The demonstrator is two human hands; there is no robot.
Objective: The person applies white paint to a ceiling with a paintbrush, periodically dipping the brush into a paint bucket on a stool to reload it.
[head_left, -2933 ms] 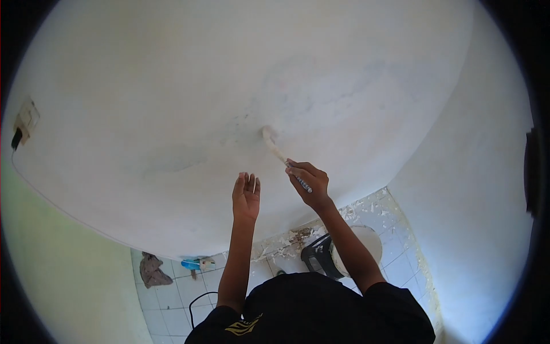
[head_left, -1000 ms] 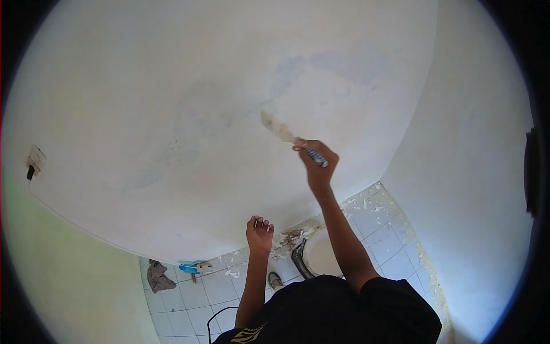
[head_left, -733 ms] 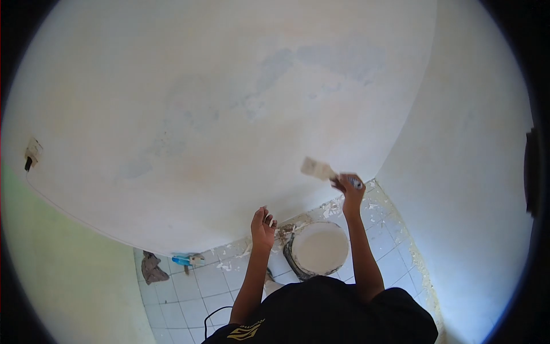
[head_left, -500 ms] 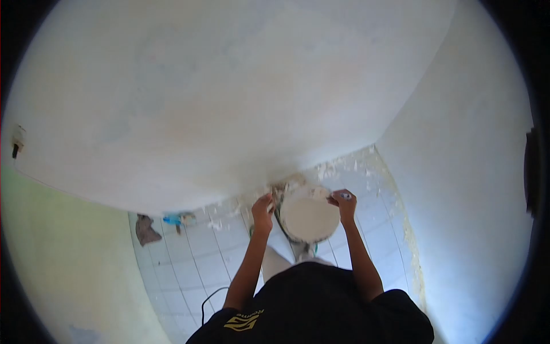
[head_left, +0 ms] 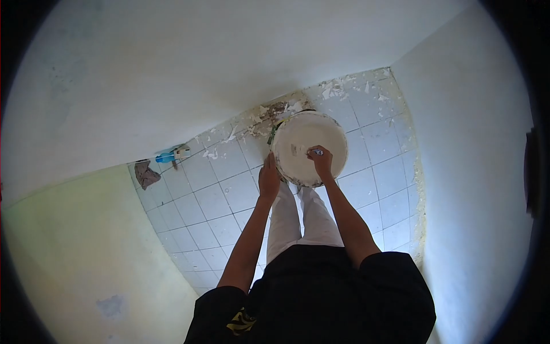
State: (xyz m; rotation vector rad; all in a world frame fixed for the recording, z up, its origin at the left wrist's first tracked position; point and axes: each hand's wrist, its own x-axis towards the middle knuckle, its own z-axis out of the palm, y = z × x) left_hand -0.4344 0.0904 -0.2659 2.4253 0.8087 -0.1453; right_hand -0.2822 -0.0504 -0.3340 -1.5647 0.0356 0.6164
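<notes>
A round white bucket [head_left: 281,169] holds a smooth, creamy off-white mix [head_left: 312,129] and stands on the floor in front of my legs. My right hand [head_left: 323,163] is over it, closed around the pale handle [head_left: 318,152] of a small tool. The tool's working end is not distinct against the mix. Just left of the handle, a small greyish patch [head_left: 294,149] marks the surface. My left hand [head_left: 268,180] rests along the bucket's left side, fingers stretched out and fingertips right at the rim.
White floor tiles [head_left: 220,195] carry flakes and smears along the wall base. A dark crumpled cloth [head_left: 146,175] lies at the left corner, beside a blue object [head_left: 166,156]. Pale walls [head_left: 189,74] rise ahead and on both sides.
My view has tipped further down, showing more floor and my legs. My right hand has moved from the bucket's right rim inward over the mix; my left hand has come against the bucket's side.
</notes>
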